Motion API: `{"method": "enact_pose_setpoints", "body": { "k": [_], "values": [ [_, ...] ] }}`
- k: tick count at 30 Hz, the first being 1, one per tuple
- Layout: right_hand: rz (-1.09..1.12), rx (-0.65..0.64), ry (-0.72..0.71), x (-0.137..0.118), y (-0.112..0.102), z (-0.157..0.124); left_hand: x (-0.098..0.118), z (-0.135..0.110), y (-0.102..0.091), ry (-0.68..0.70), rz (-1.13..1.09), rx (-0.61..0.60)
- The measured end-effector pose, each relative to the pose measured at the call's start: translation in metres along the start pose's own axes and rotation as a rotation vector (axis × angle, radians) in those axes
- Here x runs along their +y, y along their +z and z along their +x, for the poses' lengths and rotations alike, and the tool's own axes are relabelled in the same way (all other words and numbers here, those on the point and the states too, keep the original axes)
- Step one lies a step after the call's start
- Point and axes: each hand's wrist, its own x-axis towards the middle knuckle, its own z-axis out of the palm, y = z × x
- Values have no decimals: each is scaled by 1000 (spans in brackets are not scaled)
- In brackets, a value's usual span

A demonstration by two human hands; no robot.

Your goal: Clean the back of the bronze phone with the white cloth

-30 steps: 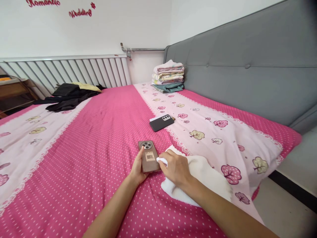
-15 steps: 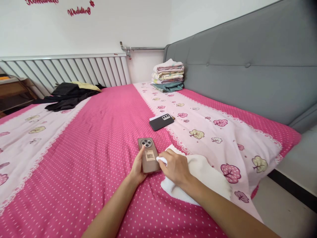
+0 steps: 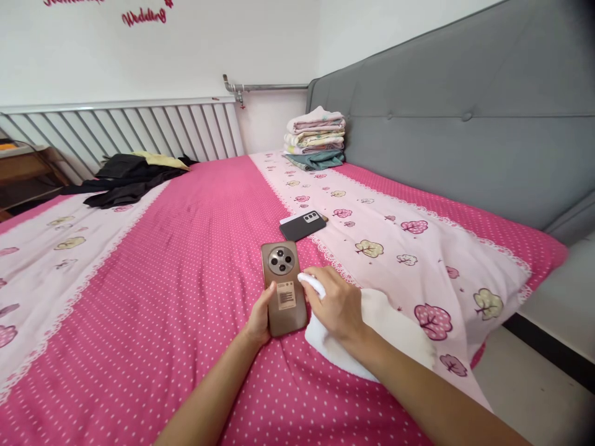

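Observation:
My left hand (image 3: 261, 317) is closed around the left edge of a brown smartphone (image 3: 282, 322), its thumb along the side. The phone's back faces me, with a round camera block at the top and a pale label below it. At the phone's right edge, my right hand (image 3: 338, 305) pinches a bunched corner of a white cloth (image 3: 390, 334). The cloth's rest spreads over the bed under and beside that hand. Beyond the held phone lies a black smartphone (image 3: 300, 228), camera side up, with something flat and white partly hidden beneath it.
Polka-dot pink bedding (image 3: 199, 248) with printed tree bands covers the bed. Folded fabrics (image 3: 316, 136) are stacked by the grey headboard (image 3: 455, 124). Dark clothes (image 3: 125, 176) lie at the far left, before a white radiator (image 3: 162, 130). A wooden table (image 3: 23, 167) stands farther left.
The brown phone is tilted up more toward me, its camera block now uncovered by my left thumb. My right hand with the cloth corner has shifted slightly right along its edge.

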Motion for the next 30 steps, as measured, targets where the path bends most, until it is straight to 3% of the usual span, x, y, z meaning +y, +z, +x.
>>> {"method": "enact_pose_setpoints", "body": {
  "k": [10,16,22,30],
  "values": [
    [13,-5,-12,2,3,-3,-7,-1,-6,13,91,-60],
    [0,-82,-137,-3,8,-8,-3,1,-4,-36,83,-106],
    [-42,-187,-284,-4,11,-12,-3,2,-5,-78,14,-68],
    [-50,-188,-281,-3,12,-11,-4,2,-5,-66,19,-47]
  ]
}}
